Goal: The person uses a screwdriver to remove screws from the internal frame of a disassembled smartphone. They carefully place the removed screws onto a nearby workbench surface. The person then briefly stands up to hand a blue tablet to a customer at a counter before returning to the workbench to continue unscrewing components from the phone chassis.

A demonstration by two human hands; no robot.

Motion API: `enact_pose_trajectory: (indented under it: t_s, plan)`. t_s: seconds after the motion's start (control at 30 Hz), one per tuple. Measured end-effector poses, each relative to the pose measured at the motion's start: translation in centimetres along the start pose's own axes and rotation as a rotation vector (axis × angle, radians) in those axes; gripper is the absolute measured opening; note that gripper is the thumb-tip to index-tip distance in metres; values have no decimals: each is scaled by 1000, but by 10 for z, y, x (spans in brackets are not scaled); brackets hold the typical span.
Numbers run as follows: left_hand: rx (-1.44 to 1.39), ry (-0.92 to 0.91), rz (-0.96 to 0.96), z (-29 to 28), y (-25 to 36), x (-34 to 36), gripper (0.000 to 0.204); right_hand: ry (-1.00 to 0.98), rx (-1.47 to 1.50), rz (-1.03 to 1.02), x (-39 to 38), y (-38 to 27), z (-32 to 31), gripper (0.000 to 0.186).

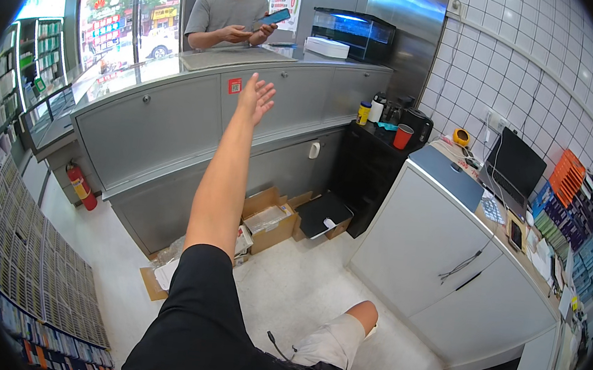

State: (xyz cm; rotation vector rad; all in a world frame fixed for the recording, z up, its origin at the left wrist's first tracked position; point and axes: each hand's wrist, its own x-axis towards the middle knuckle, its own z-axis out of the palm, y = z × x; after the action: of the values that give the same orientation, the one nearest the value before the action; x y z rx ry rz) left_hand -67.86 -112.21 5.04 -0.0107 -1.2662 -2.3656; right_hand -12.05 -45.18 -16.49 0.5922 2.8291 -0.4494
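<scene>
My left arm, in a black sleeve, stretches out and up toward the grey counter (174, 123). My left hand (256, 98) is open with fingers spread, holds nothing and hangs in the air in front of the counter's upper edge. Behind the counter stands a person in a grey shirt (220, 13) who holds a phone (275, 17) in both hands. My right hand is out of the picture. My knee and light shorts (339, 335) show at the bottom.
Open cardboard boxes (270, 218) lie on the floor under the counter, with a red fire extinguisher (82, 188) at the left. A white cabinet (446, 263) on the right carries a laptop (512, 166) and small items. A red cup (402, 136) stands on a black stand.
</scene>
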Motion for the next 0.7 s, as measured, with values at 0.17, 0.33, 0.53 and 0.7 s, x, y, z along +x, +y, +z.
enact_pose_trajectory:
  t_s: [0.17,0.33,0.53,0.7]
  plan:
    - [-37,2,50,11,9,26,76,56,20,-94,7,39,17,28]
    - [-60,19,48,15,7,40,75,69,-45,-68,2,25,3,26]
    - [-122,33,28,26,-6,49,97,75,-76,-80,0,43,3,23]
    - [-287,73,73,43,-11,54,103,77,-71,-74,-5,50,1,24]
